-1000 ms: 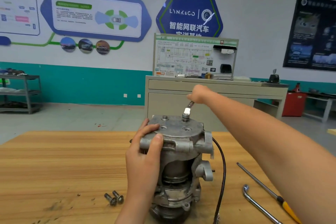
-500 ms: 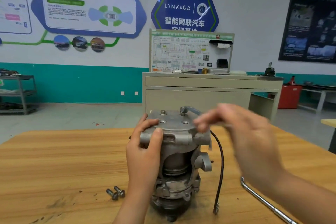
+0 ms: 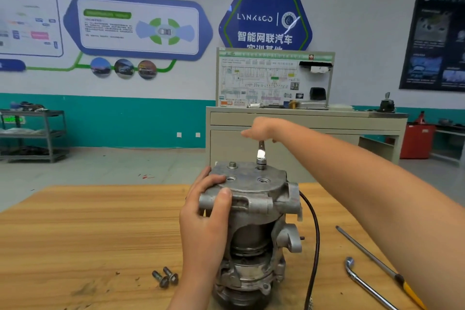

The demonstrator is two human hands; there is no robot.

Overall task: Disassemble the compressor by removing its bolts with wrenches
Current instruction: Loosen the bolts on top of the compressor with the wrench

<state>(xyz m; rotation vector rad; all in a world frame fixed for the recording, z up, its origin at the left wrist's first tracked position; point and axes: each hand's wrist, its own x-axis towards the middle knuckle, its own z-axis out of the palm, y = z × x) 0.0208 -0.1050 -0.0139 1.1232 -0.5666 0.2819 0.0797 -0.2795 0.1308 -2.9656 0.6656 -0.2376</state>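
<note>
A grey metal compressor (image 3: 254,221) stands upright on the wooden table (image 3: 88,234). My left hand (image 3: 206,216) grips its top cover at the near left edge, thumb over the rim. My right hand (image 3: 261,129) reaches past the far side and holds the handle of a wrench (image 3: 261,155), whose socket sits on the far right bolt of the cover. A second bolt (image 3: 232,165) stands in the far left of the cover. The two near holes in the cover are empty. Two removed bolts (image 3: 164,279) lie on the table at the left of the compressor.
A black cable (image 3: 313,234) hangs down the compressor's right side. At the right, an L-shaped wrench (image 3: 362,282) and a yellow-handled screwdriver (image 3: 377,262) lie on the table. Beyond the table stand a beige cabinet (image 3: 302,133) and a metal shelf (image 3: 32,133).
My right hand swung the wrench handle round toward me half a second ago and is now back on the far side. My left hand stayed on the cover.
</note>
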